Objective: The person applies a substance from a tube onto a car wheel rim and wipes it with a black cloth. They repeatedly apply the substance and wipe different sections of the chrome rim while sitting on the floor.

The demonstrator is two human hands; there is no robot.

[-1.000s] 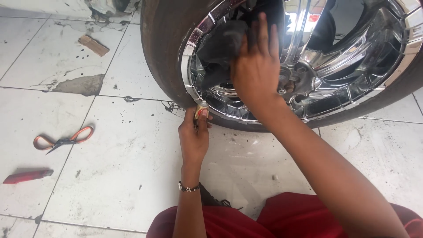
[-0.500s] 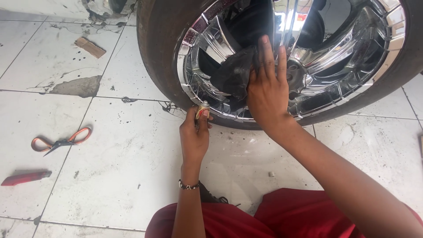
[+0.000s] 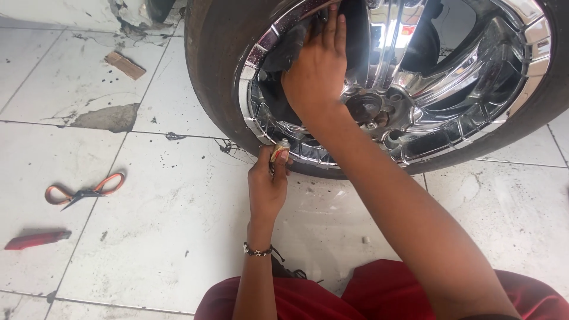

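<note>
Left hand (image 3: 268,186) grips a small tube (image 3: 278,152); right hand (image 3: 317,65) presses a dark cloth (image 3: 284,50) against the chrome rim (image 3: 474,77).

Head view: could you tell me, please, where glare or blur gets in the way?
In the head view, bright glare streaks the chrome rim; the right hand and dark cloth sit in shade; the small tube in the left hand is too small to make out; the scissors look sharp.
</note>
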